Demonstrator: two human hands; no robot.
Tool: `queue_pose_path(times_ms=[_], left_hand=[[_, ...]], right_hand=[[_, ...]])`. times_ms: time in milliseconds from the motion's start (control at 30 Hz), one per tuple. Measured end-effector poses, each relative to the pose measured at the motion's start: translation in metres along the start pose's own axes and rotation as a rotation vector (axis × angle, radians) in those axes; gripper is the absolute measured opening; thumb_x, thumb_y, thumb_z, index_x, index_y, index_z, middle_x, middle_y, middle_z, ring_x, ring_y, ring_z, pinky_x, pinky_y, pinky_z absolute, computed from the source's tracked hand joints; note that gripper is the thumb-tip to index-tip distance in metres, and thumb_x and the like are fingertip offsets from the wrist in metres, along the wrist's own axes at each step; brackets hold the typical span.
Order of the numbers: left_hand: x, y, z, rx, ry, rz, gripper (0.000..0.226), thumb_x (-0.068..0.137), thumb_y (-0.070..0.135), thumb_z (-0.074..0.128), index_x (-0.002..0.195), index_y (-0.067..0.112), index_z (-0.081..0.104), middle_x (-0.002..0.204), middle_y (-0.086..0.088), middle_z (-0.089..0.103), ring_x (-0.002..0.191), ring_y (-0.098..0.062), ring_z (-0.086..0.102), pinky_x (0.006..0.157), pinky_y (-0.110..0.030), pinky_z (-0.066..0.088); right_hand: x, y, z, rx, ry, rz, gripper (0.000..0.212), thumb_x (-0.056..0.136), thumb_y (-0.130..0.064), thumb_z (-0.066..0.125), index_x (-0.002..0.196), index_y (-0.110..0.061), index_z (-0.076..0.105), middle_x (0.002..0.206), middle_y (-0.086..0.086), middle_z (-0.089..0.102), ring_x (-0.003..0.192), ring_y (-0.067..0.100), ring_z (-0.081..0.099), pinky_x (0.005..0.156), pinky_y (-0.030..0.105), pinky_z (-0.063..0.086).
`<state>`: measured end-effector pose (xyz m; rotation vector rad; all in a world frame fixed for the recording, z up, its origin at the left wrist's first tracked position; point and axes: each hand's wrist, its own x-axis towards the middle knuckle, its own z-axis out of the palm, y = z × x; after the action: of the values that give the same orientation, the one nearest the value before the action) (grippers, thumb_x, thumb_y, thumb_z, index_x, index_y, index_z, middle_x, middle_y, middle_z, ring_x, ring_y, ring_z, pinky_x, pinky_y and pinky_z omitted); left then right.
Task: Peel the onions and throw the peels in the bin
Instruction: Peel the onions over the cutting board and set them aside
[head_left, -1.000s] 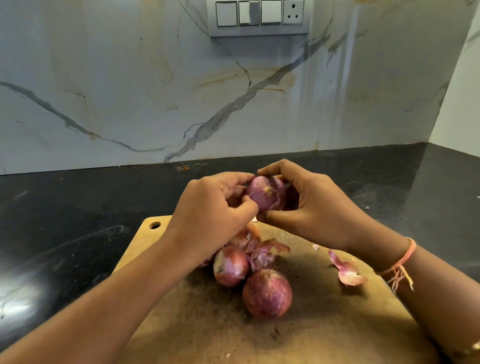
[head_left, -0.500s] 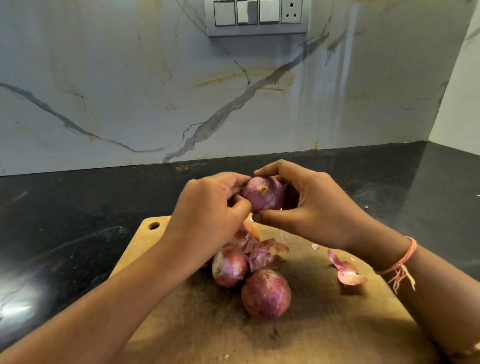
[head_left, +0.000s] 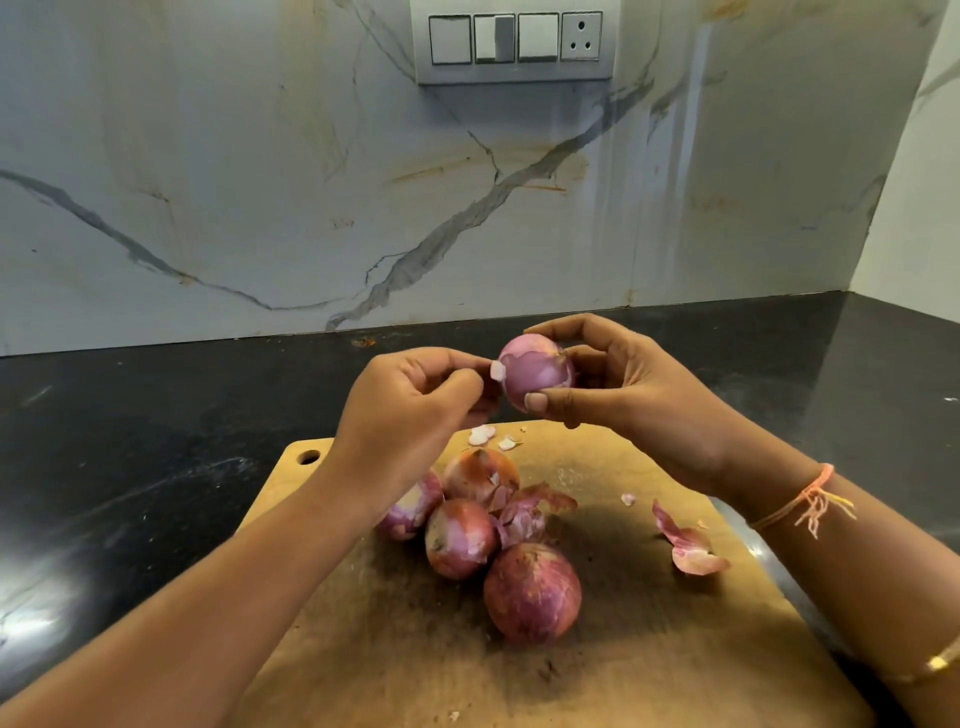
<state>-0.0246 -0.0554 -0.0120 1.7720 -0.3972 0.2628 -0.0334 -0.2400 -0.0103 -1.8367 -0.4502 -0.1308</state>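
4 onions (head_left: 532, 592) lie clustered on the cutting board (head_left: 623, 649). Above its far edge, the right hand (head_left: 639, 395) grips the firm, probably slick held onion (head_left: 535, 371). The left hand (head_left: 410, 410) pinches its papery, tear-prone skin flake (head_left: 497, 371), best taken by the loose edge.

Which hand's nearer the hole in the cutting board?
Left. The left hand, pinching a peel scrap, is up-right of the hole; right hand, gripping the onion, is farther right.

Logged wooden cutting board (head_left: 649, 649) at 6 o'clock, flat on black glossy surface (head_left: 156, 415), hanging hole (head_left: 309, 457) at its 10 o'clock corner. Noted veined marble backsplash (head_left: 260, 182) behind, grey switch panel (head_left: 514, 73) with one socket (head_left: 581, 36) at 12 o'clock.
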Motion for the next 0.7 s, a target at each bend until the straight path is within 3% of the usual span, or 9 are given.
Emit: queue_pose_path(times_ms=[133,233,367,567,700], left_hand=[[-0.0037,-0.0009,0.0023,0.115,-0.054,0.066,0.007,0.086,0.028,0.067,0.084,0.031,0.072,0.078,0.007,0.074,0.079,-0.013,0.071,0.078,-0.036,0.058],[-0.0043,-0.0016,0.0034,0.205,-0.038,0.103,0.011,0.083,0.025,0.066,0.082,0.035,0.070,0.074,0.012,0.073,0.073,-0.007,0.069,0.072,-0.029,0.058],[-0.0029,-0.0029,0.0043,0.275,-0.004,0.108,0.014,0.083,0.019,0.065,0.082,0.032,0.071,0.071,0.009,0.072,0.070,-0.009,0.069,0.071,-0.029,0.057],[0.0012,-0.0052,0.0016,0.261,0.046,0.132,0.015,0.083,0.010,0.065,0.081,0.023,0.072,0.067,0.003,0.072,0.065,-0.012,0.070,0.069,-0.042,0.059],[0.0030,-0.0043,-0.0003,0.189,0.002,0.107,0.018,0.085,0.007,0.062,0.081,0.022,0.072,0.069,0.001,0.073,0.066,-0.012,0.071,0.072,-0.040,0.060]], right_hand=[[-0.0009,0.0010,0.0007,-0.063,0.022,-0.024,0.059,0.062,-0.034,0.075,0.117,-0.023,0.056,0.106,0.003,0.065,0.091,0.012,0.067,0.077,0.024,0.056],[-0.0023,0.0005,0.0033,-0.121,0.016,-0.047,0.051,0.070,-0.024,0.078,0.115,-0.024,0.054,0.106,0.002,0.065,0.092,0.014,0.068,0.082,0.030,0.057],[-0.0026,-0.0009,0.0059,-0.158,0.028,-0.072,0.049,0.073,-0.016,0.079,0.115,-0.022,0.054,0.105,0.003,0.065,0.089,0.015,0.068,0.081,0.031,0.058],[-0.0042,-0.0051,0.0079,-0.085,0.002,-0.079,0.050,0.071,-0.015,0.079,0.114,-0.020,0.056,0.104,0.004,0.066,0.088,0.017,0.069,0.079,0.030,0.058],[-0.0025,-0.0058,0.0027,0.052,-0.036,0.014,0.053,0.061,-0.027,0.076,0.111,-0.022,0.059,0.100,0.005,0.068,0.084,0.016,0.066,0.069,0.023,0.053]])
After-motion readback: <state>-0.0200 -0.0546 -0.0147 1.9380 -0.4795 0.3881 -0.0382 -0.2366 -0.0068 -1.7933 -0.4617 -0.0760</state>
